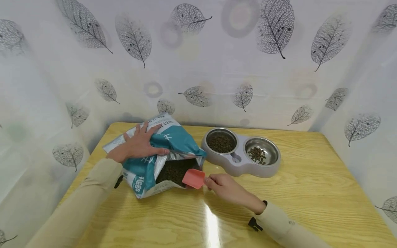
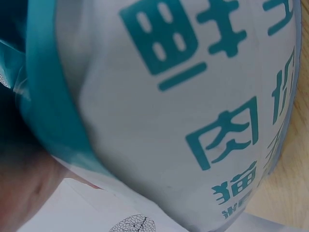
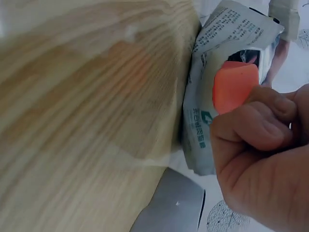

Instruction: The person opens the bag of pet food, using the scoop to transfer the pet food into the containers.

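Note:
A teal and white bag of brown kibble lies on its side, its mouth facing the right hand. My left hand rests on top of it with fingers spread; the left wrist view shows the bag's white printed side close up. In my right hand, thumb and curled fingers pinch the handle of a coral-pink scoop. The scoop's blade is at the lower right edge of the bag's mouth. In the right wrist view the curled fingers mostly hide the handle.
Right of the bag stands a grey double pet bowl. Its left steel bowl holds plenty of kibble, its right one a small heap. Everything rests on a wood-grain table, with a leaf-print curtain behind and at both sides.

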### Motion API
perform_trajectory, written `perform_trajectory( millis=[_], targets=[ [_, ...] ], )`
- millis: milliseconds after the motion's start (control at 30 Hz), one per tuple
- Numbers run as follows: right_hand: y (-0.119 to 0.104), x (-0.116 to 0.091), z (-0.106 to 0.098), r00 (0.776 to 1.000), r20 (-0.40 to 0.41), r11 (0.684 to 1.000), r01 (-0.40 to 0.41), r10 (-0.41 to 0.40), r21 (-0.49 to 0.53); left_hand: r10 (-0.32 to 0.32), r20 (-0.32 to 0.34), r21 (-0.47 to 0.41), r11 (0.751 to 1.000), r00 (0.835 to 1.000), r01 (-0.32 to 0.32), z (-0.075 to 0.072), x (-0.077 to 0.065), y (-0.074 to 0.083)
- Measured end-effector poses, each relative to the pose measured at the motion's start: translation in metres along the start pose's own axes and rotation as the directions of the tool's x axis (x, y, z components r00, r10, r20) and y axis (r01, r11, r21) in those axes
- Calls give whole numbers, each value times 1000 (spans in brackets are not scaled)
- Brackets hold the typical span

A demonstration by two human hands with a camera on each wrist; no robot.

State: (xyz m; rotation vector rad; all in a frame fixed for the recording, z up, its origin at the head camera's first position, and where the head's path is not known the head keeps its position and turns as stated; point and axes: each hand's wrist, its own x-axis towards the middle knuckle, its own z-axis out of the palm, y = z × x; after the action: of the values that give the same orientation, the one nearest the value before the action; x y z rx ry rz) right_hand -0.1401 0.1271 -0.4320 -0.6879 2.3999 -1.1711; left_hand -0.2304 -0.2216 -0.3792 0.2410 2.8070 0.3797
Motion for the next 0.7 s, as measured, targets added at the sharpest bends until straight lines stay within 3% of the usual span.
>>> perform_trajectory(
  millis=[333,567,700],
  targets=[
    [-22,29,7,996,-5,996,-87,87,-16,7,-3,-7,1000,1000,-7,-1,-1,0],
    [-14,39,24,1000,6,998,2,-2,60,11,3,-14,1000,1000,-11,-3,-2,2],
    [-7,35,28,1000,3,992,6,-6,129,11,2,-14,1000,1000,-11,-2,-2,2]
  ],
)
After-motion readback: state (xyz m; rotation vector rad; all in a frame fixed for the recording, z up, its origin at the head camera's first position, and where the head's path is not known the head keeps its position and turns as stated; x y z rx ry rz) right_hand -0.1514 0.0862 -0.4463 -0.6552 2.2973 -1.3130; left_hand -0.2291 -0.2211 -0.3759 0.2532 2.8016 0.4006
